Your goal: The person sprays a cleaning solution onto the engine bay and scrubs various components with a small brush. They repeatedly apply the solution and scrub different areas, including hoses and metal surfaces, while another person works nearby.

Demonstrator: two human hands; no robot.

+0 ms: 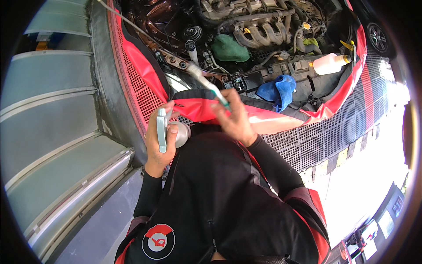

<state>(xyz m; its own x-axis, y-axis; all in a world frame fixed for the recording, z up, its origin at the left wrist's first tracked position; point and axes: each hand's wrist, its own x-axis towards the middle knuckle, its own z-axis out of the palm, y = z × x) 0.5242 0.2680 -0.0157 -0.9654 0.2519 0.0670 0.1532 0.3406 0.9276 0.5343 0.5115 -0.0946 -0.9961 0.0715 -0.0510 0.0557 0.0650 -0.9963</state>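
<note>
My left hand (152, 140) is wrapped round a spray bottle (162, 131) with a pale grey-blue trigger head and a clear body. The bottle is upright beside my apron, near the car's front edge. In my right hand (238, 118) is a brush (205, 82) with a white and green handle, smeared by motion. Its far end points up and left over the headlight corner of the engine bay. A red and black protective cover (200, 107) drapes over the car's front edge, just beyond both hands.
The open engine bay holds a dusty engine (263, 33). A green cloth (230, 48) lies in it, and a blue cloth (278, 92) rests on the front panel. A pale pink bottle (329, 64) lies to the right. Grey shutter-like panels (48, 114) stand at left.
</note>
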